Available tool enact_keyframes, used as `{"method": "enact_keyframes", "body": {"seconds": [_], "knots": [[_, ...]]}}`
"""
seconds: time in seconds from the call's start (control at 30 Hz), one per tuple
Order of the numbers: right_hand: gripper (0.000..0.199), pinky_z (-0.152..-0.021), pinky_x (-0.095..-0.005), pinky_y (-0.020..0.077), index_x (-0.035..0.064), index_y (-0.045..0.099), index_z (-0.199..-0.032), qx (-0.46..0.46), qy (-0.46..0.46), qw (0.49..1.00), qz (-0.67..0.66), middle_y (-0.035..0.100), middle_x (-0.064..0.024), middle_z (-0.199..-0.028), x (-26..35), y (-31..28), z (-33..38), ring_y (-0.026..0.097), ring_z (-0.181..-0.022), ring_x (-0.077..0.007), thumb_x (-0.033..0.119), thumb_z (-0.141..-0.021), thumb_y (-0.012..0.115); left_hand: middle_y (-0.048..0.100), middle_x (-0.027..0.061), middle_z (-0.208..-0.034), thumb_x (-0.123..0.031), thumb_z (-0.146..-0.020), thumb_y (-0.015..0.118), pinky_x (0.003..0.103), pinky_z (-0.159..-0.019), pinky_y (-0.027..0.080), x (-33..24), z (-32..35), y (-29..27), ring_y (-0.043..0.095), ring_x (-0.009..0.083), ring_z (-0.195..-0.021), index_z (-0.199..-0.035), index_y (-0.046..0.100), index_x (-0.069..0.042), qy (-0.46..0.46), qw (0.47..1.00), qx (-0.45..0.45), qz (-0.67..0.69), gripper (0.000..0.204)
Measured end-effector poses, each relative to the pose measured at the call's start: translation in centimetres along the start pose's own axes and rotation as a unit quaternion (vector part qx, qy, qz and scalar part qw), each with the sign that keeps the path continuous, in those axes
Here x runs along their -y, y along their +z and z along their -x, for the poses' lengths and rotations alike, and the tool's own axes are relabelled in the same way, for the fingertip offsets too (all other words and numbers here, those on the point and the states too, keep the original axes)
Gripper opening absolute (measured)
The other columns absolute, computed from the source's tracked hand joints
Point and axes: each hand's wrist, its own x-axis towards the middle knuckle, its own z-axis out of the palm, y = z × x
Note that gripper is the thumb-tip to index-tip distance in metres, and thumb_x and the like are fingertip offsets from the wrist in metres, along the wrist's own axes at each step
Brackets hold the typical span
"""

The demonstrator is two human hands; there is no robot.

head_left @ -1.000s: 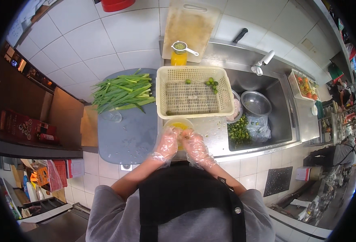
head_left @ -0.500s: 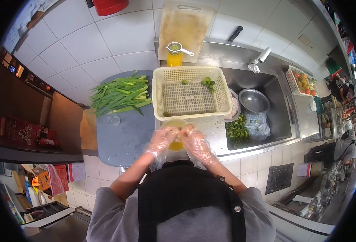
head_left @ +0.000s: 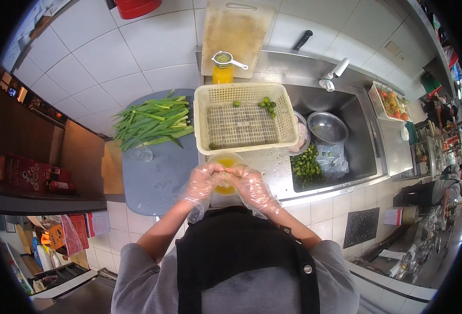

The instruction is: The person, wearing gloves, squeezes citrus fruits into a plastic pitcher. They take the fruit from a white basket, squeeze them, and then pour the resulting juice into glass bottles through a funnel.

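My left hand (head_left: 200, 184) and my right hand (head_left: 250, 187), both in clear plastic gloves, meet over a round bowl (head_left: 234, 156) of yellow liquid. The fingers of both are closed and pressed together at the tips; whatever is between them is hidden. Just beyond the bowl sits a cream plastic basket (head_left: 249, 147), holding several small green citrus fruits (head_left: 268, 104). Behind it stands a container of orange-yellow juice (head_left: 222, 76), topped by a small white-handled strainer (head_left: 222, 58).
Long green leaves (head_left: 155, 120) and a clear glass (head_left: 142, 154) lie on the grey board (head_left: 152, 186) at left. The sink (head_left: 364, 157) at right holds squeezed green citrus pieces (head_left: 307, 163), a metal bowl (head_left: 329, 128) and a plastic bag (head_left: 331, 161). A vegetable basket (head_left: 388, 104) stands beyond.
Both hands have come a little lower and nearer to me, still together over the bowl, and more of its far rim shows. The whole view has shifted slightly.
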Motion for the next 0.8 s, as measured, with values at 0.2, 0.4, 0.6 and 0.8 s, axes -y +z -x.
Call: {"method": "enact_keyframes", "body": {"seconds": [0.2, 0.4, 0.6, 0.8], "knots": [[0.022, -0.080, -0.0389, 0.0516, 0.0009, 0.068, -0.109, -0.008, -0.081, 0.981, 0.175, 0.066, -0.0196, -0.098, -1.4, 0.0, -0.2, 0.066, -0.091, -0.0327, 0.015, -0.092, 0.066, 0.068, 0.0110, -0.087, -0.001, -0.084, 0.066, 0.033, -0.073, 0.051, -0.1, -0.1, 0.3, 0.065, 0.0200, -0.080, -0.098, 0.066, -0.001, 0.161, 0.966, -0.070, -0.191, 0.014], [0.016, -0.080, -0.0405, 0.0527, 0.0008, 0.068, -0.106, -0.035, -0.135, 0.974, 0.180, 0.067, -0.0199, -0.098, -2.8, 0.3, 0.0, 0.066, -0.090, -0.0356, 0.009, -0.092, 0.065, 0.064, 0.0160, -0.083, -0.002, -0.084, 0.067, 0.037, -0.070, 0.050, -1.2, 0.0, 0.7, 0.063, 0.0312, -0.077, -0.092, 0.062, -0.002, 0.156, 0.962, -0.046, -0.220, 0.010], [0.014, -0.082, -0.0393, 0.0529, 0.0008, 0.068, -0.104, -0.077, -0.157, 0.971, 0.164, 0.068, -0.0201, -0.097, -3.4, 0.8, 0.0, 0.066, -0.088, -0.0358, 0.006, -0.093, 0.061, 0.068, 0.0115, -0.086, -0.004, -0.085, 0.069, 0.035, -0.073, 0.050, -2.1, 0.5, 1.1, 0.063, 0.0249, -0.078, -0.093, 0.063, -0.003, 0.115, 0.969, -0.048, -0.215, 0.010], [0.025, -0.078, -0.0428, 0.0505, 0.0007, 0.063, -0.108, -0.021, -0.079, 0.989, 0.126, 0.065, -0.0230, -0.103, -4.6, 0.1, -0.7, 0.064, -0.093, -0.0383, 0.023, -0.100, 0.053, 0.068, 0.0107, -0.087, -0.004, -0.082, 0.072, 0.035, -0.074, 0.050, -2.6, 0.3, 1.6, 0.062, 0.0242, -0.080, -0.091, 0.067, -0.003, 0.200, 0.931, -0.084, -0.292, 0.011]]}}
